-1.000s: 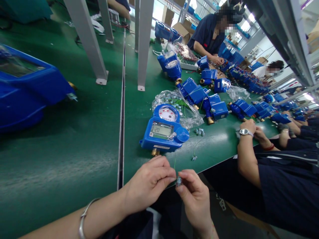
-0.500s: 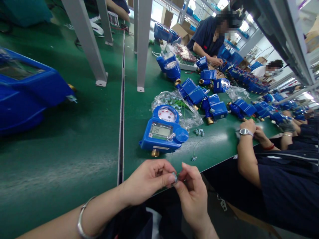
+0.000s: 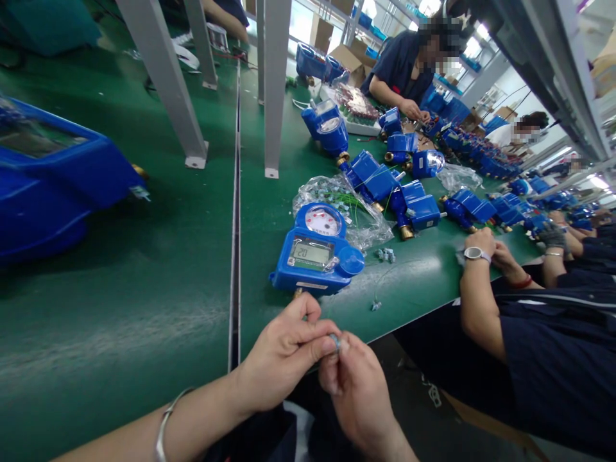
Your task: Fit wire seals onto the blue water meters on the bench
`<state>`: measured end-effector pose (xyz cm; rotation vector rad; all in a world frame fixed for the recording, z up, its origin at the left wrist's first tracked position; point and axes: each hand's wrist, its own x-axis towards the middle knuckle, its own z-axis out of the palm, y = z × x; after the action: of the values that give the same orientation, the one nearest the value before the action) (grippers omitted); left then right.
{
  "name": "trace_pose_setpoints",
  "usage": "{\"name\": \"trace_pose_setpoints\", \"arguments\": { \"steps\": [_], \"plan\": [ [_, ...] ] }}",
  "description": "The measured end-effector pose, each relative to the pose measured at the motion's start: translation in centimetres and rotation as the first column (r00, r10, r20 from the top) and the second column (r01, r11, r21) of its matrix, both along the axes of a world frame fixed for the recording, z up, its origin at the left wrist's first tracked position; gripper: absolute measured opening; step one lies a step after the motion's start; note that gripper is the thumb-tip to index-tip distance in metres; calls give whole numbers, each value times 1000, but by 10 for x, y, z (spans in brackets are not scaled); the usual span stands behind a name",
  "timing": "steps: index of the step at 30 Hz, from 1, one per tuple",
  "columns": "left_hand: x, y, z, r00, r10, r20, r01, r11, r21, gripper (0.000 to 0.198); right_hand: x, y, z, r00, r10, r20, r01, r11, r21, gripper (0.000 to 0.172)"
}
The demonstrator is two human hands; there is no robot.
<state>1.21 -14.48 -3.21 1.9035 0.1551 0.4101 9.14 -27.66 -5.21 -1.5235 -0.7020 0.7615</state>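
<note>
Between the fingertips of both hands is a small light-blue wire seal [image 3: 335, 342], mostly covered by the fingers. My left hand [image 3: 283, 350] pinches it with thumb and index finger from the left. From the right, my right hand [image 3: 360, 388] closes its thumb and fingers on the same seal. Just beyond my hands a blue water meter [image 3: 312, 253] lies with its dial and lit display facing up. Several loose light-blue seals [image 3: 385, 255] are right of the meter, and one more seal [image 3: 376, 306] with a thin green wire lies nearer the table edge.
A clear plastic bag [image 3: 368, 224] of seals and green wires sits behind the meter. Several more blue meters [image 3: 418, 205] spread to the right. Metal posts [image 3: 278, 96] rise from the green table [image 3: 183, 256]. Another meter [image 3: 58, 179] stands left. A co-worker's hands [image 3: 481, 247] work at right.
My right hand has turned inward and its fingers have closed in on the seal. My left hand's knuckles have risen slightly, now overlapping the meter's brass fitting. The meter has stayed put.
</note>
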Motion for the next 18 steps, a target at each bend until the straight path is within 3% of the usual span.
{"name": "trace_pose_setpoints", "arguments": {
  "steps": [2,3,5,6,8,10,11,13,15,16,17,18],
  "plan": [
    [-1,-1,-1,998,54,-15,-54,999,-4,24,0,-3,-1,955,-57,290,56,998,10,17],
    [-1,-2,-1,997,70,-23,-70,998,-6,24,1,-5,-1,884,-93,458,89,996,29,14],
    [-1,-2,-1,997,71,-27,-72,997,-4,26,2,-7,-3,788,-117,605,112,993,47,14],
    [-1,-3,0,998,62,-23,-62,998,0,27,2,-7,-4,823,-114,557,110,993,41,13],
    [-1,-3,1,999,46,-19,-45,999,14,27,1,-6,-4,964,-55,259,58,998,-4,26],
    [0,-2,2,999,38,-11,-37,999,26,27,1,-4,-4,1000,4,-8,-4,1000,-17,32],
    [0,-2,1,999,42,-7,-42,999,24,27,0,-3,-4,1000,5,-3,-5,1000,-23,31],
    [0,-3,0,998,69,-7,-69,998,8,28,0,-4,-5,962,-42,271,52,998,-28,20],
    [0,-4,-2,996,93,-15,-93,996,-7,28,1,-6,-7,805,-105,584,124,992,8,17],
    [0,-4,-2,995,94,-20,-94,996,-7,27,1,-6,-8,749,-121,651,137,990,25,16],
    [1,-5,-3,996,86,-22,-86,996,-1,27,2,-6,-9,757,-117,643,130,991,27,15],
    [1,-5,-3,997,69,-20,-69,998,9,27,2,-6,-10,822,-97,561,108,994,13,20]
  ]
}}
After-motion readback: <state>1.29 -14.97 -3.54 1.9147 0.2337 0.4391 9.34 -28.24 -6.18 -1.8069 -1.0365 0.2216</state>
